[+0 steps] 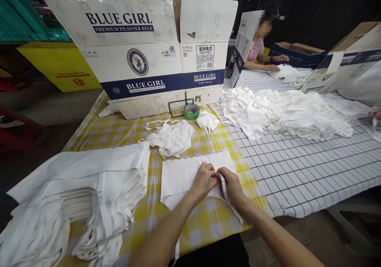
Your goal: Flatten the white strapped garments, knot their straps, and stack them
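A flat white cloth piece with straps lies in front of me on the yellow checked tablecloth. My left hand rests over its middle with the fingers closed in a pinch; what they hold is hidden. Just to the right, my right hand pinches a narrow white strap at the cloth's right side. The strap hangs down past the cloth's lower edge. The fingertips of both hands nearly meet. To the left is a thick stack of similar white strapped cloths.
Behind the cloth lie crumpled white pieces, a green tape roll and a large beer carton. A heap of white cloth covers part of the grid-patterned table. Across it, a person in pink handles white cloth.
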Demonstrator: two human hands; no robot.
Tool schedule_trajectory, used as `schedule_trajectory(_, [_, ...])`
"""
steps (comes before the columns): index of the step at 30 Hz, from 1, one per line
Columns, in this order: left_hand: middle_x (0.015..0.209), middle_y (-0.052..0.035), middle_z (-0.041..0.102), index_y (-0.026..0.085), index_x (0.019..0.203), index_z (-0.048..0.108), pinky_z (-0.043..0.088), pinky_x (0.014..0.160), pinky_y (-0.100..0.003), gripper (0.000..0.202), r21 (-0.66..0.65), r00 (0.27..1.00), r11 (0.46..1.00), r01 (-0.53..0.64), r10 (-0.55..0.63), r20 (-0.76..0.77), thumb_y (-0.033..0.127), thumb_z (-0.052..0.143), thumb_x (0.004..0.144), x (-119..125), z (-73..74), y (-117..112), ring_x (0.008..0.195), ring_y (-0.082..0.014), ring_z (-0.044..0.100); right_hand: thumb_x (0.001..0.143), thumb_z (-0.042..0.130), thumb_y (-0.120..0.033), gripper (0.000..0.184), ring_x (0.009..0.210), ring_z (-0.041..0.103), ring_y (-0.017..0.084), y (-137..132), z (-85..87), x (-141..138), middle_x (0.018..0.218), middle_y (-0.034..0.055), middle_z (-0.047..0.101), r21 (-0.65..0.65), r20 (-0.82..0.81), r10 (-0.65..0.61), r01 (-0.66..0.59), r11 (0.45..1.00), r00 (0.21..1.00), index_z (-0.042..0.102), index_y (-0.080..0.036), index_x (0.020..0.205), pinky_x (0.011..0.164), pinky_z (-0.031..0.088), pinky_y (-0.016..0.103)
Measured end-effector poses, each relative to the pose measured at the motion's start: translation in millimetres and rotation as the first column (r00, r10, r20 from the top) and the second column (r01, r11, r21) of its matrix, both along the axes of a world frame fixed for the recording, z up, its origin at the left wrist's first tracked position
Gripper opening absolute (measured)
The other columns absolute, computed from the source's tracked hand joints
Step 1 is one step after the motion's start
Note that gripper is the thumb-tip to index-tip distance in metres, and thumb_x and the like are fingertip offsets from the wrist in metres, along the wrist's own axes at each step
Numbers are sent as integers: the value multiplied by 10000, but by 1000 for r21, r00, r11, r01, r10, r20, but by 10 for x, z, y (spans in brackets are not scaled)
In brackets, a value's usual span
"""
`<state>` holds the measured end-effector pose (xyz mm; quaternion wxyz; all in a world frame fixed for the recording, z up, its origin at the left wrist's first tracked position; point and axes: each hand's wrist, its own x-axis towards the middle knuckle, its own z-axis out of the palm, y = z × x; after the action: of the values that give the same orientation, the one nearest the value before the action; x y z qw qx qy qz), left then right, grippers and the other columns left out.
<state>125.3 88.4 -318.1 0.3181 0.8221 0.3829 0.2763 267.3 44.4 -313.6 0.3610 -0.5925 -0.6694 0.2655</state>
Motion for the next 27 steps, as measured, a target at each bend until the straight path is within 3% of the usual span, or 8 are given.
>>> schedule_trajectory(7, [765,-29,558,191,652,633,405,765,-325,120,0,998,998,-65,65,-1,153,566,744,41,-32,-24,851,-185,440,768,486,-279,109,660,433,151,-18,-28,-112,706,9,493,-93,-330,-174,151,984,928,526,-185,730,599,374,258])
schedule_trajectory(11, [762,-31,562,190,626,632,408,766,-325,151,-7,997,997,-79,79,23,168,560,757,38,-16,-35,851,-181,445,782,502,-345,175,571,403,129,-22,-47,-94,630,-5,452,-196,-420,-217,145,970,881,525,-184,718,521,354,249])
schedule_trajectory(15, [772,-26,574,194,641,636,407,764,-319,152,-6,997,997,-74,74,32,183,559,771,18,-9,-47,850,-174,453,769,500,-315,161,558,442,133,41,2,50,600,-2,504,-231,-345,-108,28,973,932,557,-177,707,537,375,257])
schedule_trajectory(19, [787,-18,585,199,671,639,393,772,-329,150,11,997,997,-80,79,9,220,553,793,5,-15,-52,845,-169,460,744,465,-235,151,680,538,169,134,85,191,718,26,618,-175,-169,12,-42,984,986,607,-183,737,645,416,288])
schedule_trajectory(22, [792,-20,590,198,670,636,382,778,-343,154,13,997,997,-77,78,-19,228,549,794,1,-6,-50,847,-173,464,749,424,-210,195,668,543,169,168,129,203,718,24,630,-135,-48,70,-76,988,996,618,-193,731,641,411,290])
schedule_trajectory(27, [777,-23,593,191,648,621,374,763,-341,163,14,997,998,-64,64,-35,212,542,789,-11,17,-47,844,-175,466,741,412,-184,195,649,533,164,141,103,103,696,22,619,-112,-73,40,-48,993,997,604,-191,713,629,410,283])
